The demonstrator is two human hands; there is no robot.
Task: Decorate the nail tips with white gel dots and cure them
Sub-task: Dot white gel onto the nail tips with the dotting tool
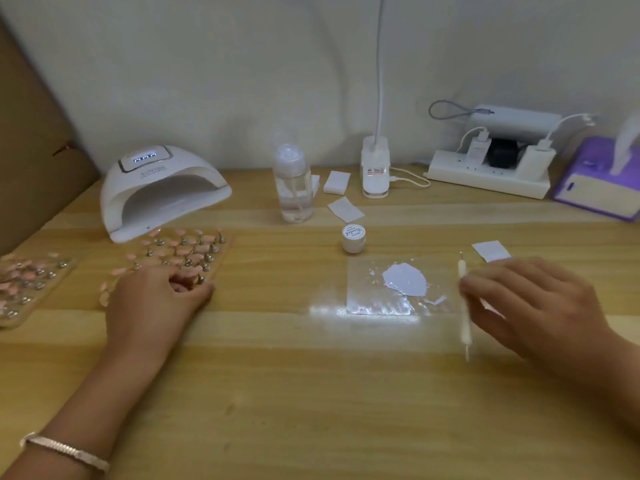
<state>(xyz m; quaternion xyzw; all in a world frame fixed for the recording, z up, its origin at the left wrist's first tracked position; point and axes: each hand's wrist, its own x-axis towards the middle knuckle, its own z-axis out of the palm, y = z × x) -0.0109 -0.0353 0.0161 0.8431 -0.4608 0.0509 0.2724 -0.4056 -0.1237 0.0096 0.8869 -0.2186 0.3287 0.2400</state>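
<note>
Head view: my left hand rests on the near edge of a clear tray at the left of the wooden table. Its fingers are bent and close together among the stands; I cannot tell whether they pinch one. The nail tips are pale pink. Each sits tilted on a small metal stand, and the stands are set in rows across the tray. A second tray of pink tips lies further left, apart from the first.

My right hand is at the right, fingers slightly spread. One fingertip touches the white dotting tool; a closed grip cannot be confirmed. Just left of the tool, a smear of white gel lies on a clear sheet. A small white gel jar, lid on, stands behind the sheet. The white curing lamp, display lit, sits just behind the nail tips, its opening facing me.
</note>
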